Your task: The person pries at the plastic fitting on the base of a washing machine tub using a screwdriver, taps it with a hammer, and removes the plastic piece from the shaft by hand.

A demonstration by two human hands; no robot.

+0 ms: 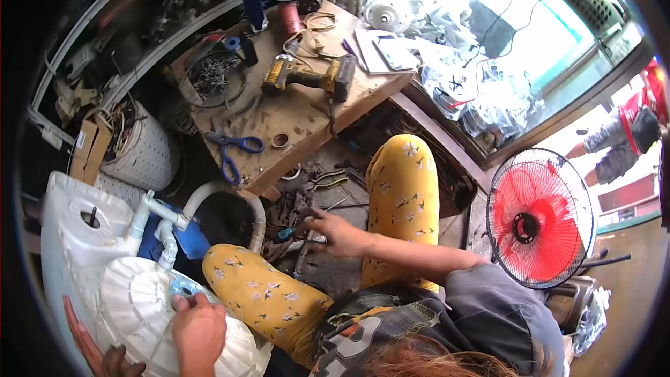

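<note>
My right hand [340, 234] reaches over the cluttered floor between my knees, its fingers stretched out and apart, the tips darkened. Close to the fingertips lie a blue-handled tool [285, 234] and a metal rod [301, 262]. At the lower left my left hand [199, 331] is closed over the hub of a white ribbed plastic tub [129, 293]. What its fingers pinch is hidden. A bluish patch [183, 285] surrounds the hub. Another person's hand [87, 342], with dark fingers, rests at the tub's left edge.
A wooden table [307, 129] ahead bears a yellow cordless drill [310, 77], blue-handled scissors [234, 145], a wire spool [288, 17] and a tray of screws [213, 73]. Grey pipes [164, 227] stand behind the tub. A red fan [537, 220] stands right; a person [624, 129] is outside.
</note>
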